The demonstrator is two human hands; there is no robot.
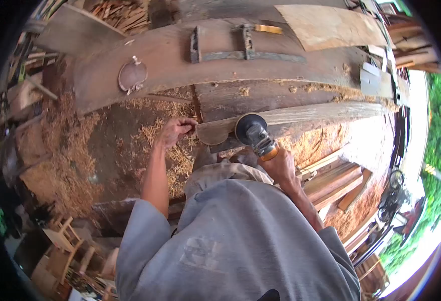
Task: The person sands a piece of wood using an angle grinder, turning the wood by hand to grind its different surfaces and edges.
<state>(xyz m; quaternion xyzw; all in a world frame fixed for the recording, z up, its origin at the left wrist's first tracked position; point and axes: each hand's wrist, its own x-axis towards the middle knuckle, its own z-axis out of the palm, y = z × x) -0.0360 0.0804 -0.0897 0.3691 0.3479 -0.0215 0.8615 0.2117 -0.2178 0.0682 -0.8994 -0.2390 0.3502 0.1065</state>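
Observation:
My right hand is wrapped round the body of an angle grinder with a round black disc. The disc rests over a long wooden board, near its rounded left end; its contact face is hidden. At that end, my left hand has its fingers pinched together, the tips at the board's upper corner. The board runs to the right in front of my body, its surface pale and streaked.
Beyond the board lies a wide wooden plank, bearing a round brown disc, a dark clamp-like frame and a yellow piece. Wood shavings cover the floor at left. Stacked timber lies at right, a small wooden chair lower left.

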